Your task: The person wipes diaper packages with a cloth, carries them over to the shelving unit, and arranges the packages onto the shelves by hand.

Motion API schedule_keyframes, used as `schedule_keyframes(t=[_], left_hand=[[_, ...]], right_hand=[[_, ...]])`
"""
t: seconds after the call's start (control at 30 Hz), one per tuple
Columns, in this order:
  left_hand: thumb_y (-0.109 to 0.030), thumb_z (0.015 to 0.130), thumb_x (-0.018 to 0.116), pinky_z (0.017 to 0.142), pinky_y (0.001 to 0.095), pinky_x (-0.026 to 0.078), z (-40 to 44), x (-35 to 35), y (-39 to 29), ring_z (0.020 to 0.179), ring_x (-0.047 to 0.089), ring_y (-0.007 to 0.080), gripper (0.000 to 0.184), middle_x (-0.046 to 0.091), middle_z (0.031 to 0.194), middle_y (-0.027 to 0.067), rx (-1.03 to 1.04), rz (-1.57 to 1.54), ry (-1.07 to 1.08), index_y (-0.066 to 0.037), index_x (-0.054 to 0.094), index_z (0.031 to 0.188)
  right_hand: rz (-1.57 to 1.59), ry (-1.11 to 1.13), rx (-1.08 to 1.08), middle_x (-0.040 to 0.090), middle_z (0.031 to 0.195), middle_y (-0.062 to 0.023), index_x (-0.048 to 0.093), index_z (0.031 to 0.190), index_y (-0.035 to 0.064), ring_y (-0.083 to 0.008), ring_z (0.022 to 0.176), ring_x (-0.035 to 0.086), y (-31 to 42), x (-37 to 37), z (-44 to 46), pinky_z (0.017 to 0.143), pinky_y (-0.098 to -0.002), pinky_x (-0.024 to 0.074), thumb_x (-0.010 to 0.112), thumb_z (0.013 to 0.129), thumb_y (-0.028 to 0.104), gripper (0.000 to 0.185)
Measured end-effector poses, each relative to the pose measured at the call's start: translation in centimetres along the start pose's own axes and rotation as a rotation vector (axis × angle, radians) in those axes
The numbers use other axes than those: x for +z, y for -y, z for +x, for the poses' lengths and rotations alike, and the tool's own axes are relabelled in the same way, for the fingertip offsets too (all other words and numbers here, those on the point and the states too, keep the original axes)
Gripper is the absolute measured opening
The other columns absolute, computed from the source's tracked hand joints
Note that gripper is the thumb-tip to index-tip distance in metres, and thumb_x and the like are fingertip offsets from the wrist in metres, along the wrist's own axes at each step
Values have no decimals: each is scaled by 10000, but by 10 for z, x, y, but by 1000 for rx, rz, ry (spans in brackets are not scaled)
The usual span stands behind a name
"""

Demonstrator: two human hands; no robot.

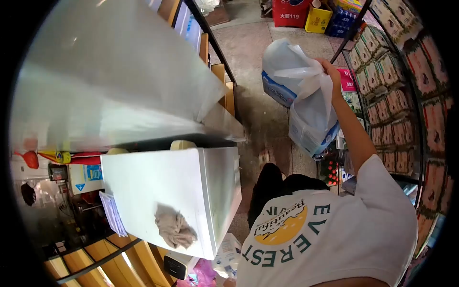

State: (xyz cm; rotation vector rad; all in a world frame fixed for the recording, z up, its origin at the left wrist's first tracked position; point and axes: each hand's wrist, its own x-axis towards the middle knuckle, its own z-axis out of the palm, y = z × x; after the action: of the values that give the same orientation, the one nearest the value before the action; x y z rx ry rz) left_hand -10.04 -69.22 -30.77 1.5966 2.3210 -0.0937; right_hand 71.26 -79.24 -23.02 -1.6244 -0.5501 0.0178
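My right hand (331, 71), at the end of an outstretched arm, is closed around the gathered top of a thin white plastic bag (308, 79). The bag hangs over the floor in the upper middle of the head view. White and blue packs show through or beside the plastic: one pack (278, 90) on the left and another pack (311, 133) lower down. I cannot tell exactly what the packs are. My left hand is out of view; only a sliver of skin shows at the bottom edge, near a white printed plastic bag (227, 256).
A white chest or cabinet (153, 191) stands on my left, with a crumpled brown cloth (174, 227) on top. A large translucent sheet (114, 71) fills the upper left. Shelves of stacked packages (392, 100) line the right. Boxes, including a red box (290, 12), stand ahead.
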Motion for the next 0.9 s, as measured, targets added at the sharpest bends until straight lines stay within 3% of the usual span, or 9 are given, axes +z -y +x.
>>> schedule_keyframes(t=[0.07, 0.1, 0.2, 0.23, 0.5, 0.73, 0.8, 0.83, 0.9], left_hand=[[-48, 623, 665, 705, 374, 474, 9, 9, -43, 829, 599, 287, 370, 616, 902, 200, 14, 18, 6, 78, 581, 961], [-50, 624, 664, 704, 374, 474, 15, 12, -66, 826, 599, 287, 367, 617, 899, 199, 27, 24, 8, 78, 583, 958], [-57, 624, 661, 700, 374, 473, 38, 20, -138, 818, 600, 287, 358, 618, 890, 197, 70, 30, 15, 76, 586, 948], [-59, 624, 660, 699, 374, 473, 45, 22, -165, 815, 600, 287, 355, 618, 887, 196, 87, 28, 18, 75, 587, 945], [-77, 625, 652, 690, 374, 471, 90, 23, -357, 794, 602, 288, 333, 621, 862, 191, 200, 20, 32, 70, 597, 920], [-92, 626, 645, 681, 374, 470, 95, 41, -482, 775, 603, 288, 316, 623, 840, 186, 193, -6, 5, 66, 606, 897], [-96, 626, 643, 679, 374, 469, 91, 51, -511, 770, 603, 288, 311, 624, 833, 184, 161, -19, -14, 64, 608, 891], [-98, 627, 642, 678, 374, 469, 88, 57, -524, 767, 604, 288, 309, 624, 830, 184, 143, -23, -26, 64, 610, 888], [-103, 627, 640, 675, 374, 469, 80, 65, -549, 762, 604, 289, 305, 625, 824, 182, 113, -22, -45, 63, 612, 881]], right_hand=[[-123, -10, 4, 592, 1007, -35, 564, 1103, 9, -115, 889, 550, -9, 11, 29, 800, -225, 429, 535, 791, 68, 319], [-130, -89, -40, 618, 904, -25, 598, 1044, 47, -102, 818, 552, -13, 18, 44, 747, -230, 442, 531, 738, 14, 315], [-204, -69, -9, 610, 982, -45, 570, 1101, 20, -113, 879, 555, -36, 17, 95, 787, -228, 438, 533, 773, 52, 332], [-360, -100, -3, 618, 966, -45, 571, 1099, 22, -108, 872, 558, -39, 18, 115, 779, -228, 442, 539, 764, 53, 338], [-332, -106, -43, 621, 951, -52, 579, 1068, 29, -121, 858, 559, -88, 13, 239, 776, -242, 435, 547, 757, 104, 322], [-292, -170, -14, 627, 983, -52, 586, 1061, 61, -131, 887, 553, -139, 11, 338, 786, -239, 415, 508, 782, 85, 291], [-437, -204, -123, 599, 917, -9, 587, 1056, 68, -90, 804, 504, -153, 18, 361, 726, -214, 399, 508, 798, 104, 272], [-467, -186, 2, 604, 918, -9, 583, 1049, 63, -101, 791, 494, -148, 22, 373, 708, -220, 389, 487, 823, 139, 258], [-397, -214, 0, 602, 910, -26, 580, 1051, 58, -120, 755, 475, -168, 28, 392, 710, -234, 399, 493, 811, 146, 270]])
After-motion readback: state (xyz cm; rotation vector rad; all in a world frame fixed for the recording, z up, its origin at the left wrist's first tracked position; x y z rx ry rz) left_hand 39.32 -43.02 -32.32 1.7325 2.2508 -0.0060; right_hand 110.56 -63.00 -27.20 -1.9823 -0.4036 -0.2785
